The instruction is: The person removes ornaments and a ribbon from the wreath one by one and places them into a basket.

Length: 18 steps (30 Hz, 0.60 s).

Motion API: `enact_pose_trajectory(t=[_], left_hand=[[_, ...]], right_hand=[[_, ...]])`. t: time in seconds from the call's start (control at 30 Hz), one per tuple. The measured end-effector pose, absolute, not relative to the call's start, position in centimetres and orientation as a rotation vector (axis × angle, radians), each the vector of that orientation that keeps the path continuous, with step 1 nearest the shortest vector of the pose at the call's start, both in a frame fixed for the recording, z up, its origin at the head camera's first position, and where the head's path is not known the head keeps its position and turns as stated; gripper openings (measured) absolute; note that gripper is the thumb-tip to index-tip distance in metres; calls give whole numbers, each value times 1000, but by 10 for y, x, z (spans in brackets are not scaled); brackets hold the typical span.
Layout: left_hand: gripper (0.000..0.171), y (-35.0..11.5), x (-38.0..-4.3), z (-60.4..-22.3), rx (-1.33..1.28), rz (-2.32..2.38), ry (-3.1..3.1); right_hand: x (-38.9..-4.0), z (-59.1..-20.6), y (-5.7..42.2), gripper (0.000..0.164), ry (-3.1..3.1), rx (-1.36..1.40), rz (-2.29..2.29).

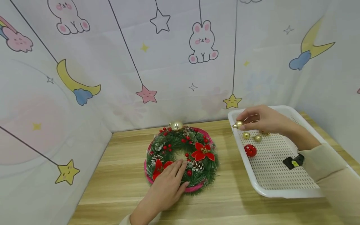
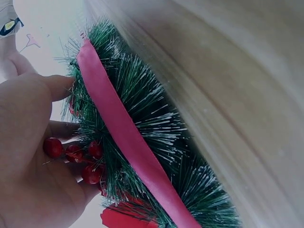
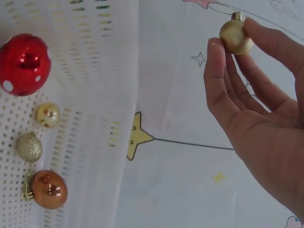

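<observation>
A green Christmas wreath (image 1: 209,170) with red poinsettias, pinecones, red berries and a pink ribbon (image 2: 116,121) lies on the wooden table. My left hand (image 1: 167,187) rests on its near side, fingers stretched toward the centre; berries (image 2: 73,153) show by the palm in the left wrist view. At the wreath's far edge sits a shiny gold bauble (image 1: 177,126). Between thumb and fingertips my right hand (image 1: 265,118) pinches a small matte gold bauble (image 3: 236,37), lifted over the far left rim of the white basket (image 1: 251,176).
Inside the basket lie a red bauble with white dots (image 3: 26,64), two small gold baubles (image 3: 30,147) and a copper bauble (image 3: 49,189). A patterned curtain (image 1: 174,68) stands behind the table (image 1: 112,190), another panel at the left.
</observation>
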<state>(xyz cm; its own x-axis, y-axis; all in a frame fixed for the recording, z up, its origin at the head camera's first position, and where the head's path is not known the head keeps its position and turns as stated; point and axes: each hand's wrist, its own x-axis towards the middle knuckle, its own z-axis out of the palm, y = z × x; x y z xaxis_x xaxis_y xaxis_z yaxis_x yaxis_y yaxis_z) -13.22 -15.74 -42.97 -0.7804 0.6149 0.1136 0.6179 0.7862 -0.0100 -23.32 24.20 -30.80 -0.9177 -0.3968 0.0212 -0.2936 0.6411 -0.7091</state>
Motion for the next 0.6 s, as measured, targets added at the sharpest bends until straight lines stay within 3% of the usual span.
enact_pose_trajectory(t=[0.6], left_hand=[[69,-156,-132,-430,-982,-21,-2869]], right_hand=[[-245,-339,293,35,2804,-414,-1010]])
